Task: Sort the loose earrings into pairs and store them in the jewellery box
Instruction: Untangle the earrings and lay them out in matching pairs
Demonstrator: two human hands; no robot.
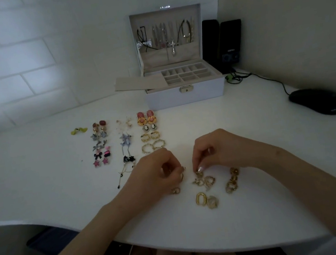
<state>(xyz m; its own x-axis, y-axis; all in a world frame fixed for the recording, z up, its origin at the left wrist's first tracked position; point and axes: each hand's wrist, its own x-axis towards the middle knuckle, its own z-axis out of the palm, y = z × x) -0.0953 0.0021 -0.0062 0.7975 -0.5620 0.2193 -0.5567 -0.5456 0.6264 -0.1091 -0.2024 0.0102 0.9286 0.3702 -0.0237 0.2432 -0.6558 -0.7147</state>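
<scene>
The white jewellery box [186, 95] stands open at the back of the table, its divided tray bare and necklaces hanging in the lid. Paired earrings lie in columns left of centre: coloured studs and stars [101, 144], dangling ones [125, 145], gold and pink round ones [149, 129]. Loose gold earrings [209, 186] are scattered near the front. My left hand [158, 171] pinches a small gold earring at its fingertips. My right hand [211, 151] pinches another gold earring [198, 173] at the top of the loose pile.
A black computer mouse [316, 101] and its cable lie at the right. Two black speakers [224, 43] stand behind the box. A beige insert [137, 82] juts out of the box's left side. The table's curved front edge [179, 250] is near my body.
</scene>
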